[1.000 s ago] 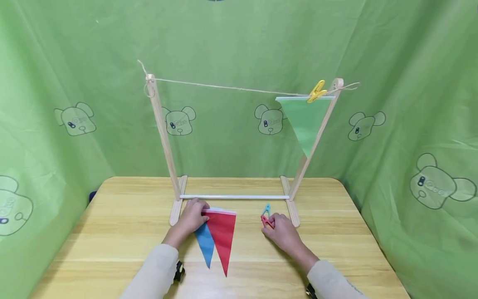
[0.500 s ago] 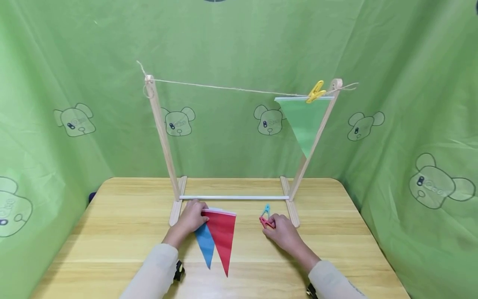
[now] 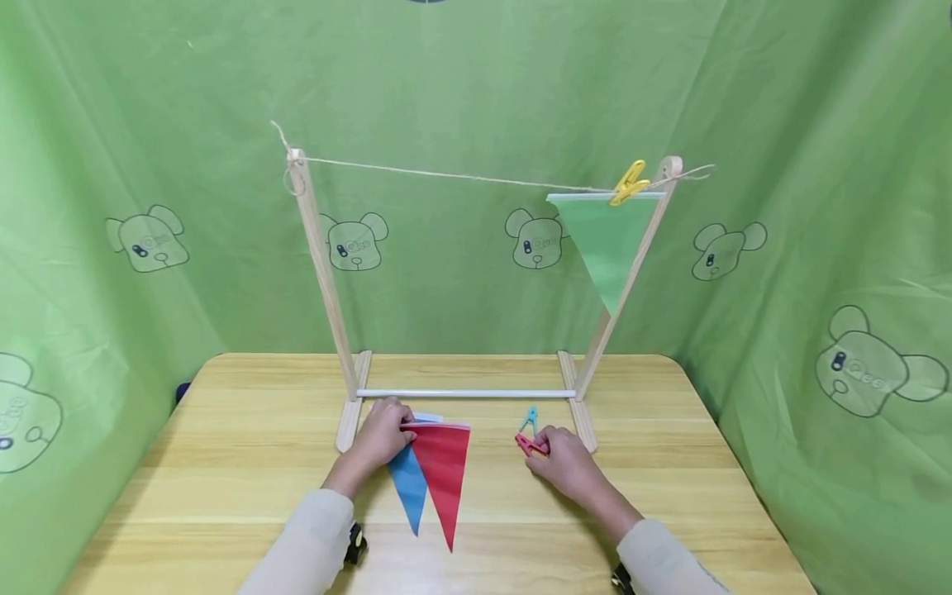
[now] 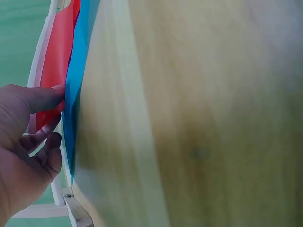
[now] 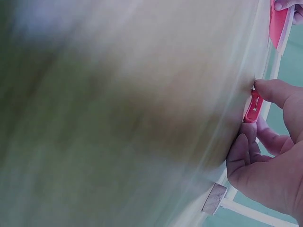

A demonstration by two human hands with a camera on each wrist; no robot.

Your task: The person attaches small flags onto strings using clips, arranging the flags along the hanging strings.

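Note:
My left hand [image 3: 383, 434] pinches the upper left corner of a red triangular pennant [image 3: 444, 475] between thumb and finger. Beneath it, a blue pennant [image 3: 407, 487] lies partly covered, its white top band showing behind the red one; the left wrist view has the red cloth [image 4: 56, 52] raised beside the blue. To the right, my right hand [image 3: 561, 459] pinches a red plastic clothespin [image 3: 530, 445] by the tabletop, thumb and fingers on its ends in the right wrist view. Just beyond that clothespin, a light blue clothespin [image 3: 530, 417] lies on the table.
Behind the hands stands a wooden frame with a left post [image 3: 323, 273], a right post [image 3: 632, 281] and a white crossbar [image 3: 468, 393]. A string [image 3: 446, 174] spans the tops. A yellow clothespin [image 3: 629, 183] holds a green pennant [image 3: 606, 244] on it near the right post.
The red pennant's top edge has come away from the blue one's, so more of the blue pennant's band shows. The red clothespin has shifted very slightly left and turned a little.

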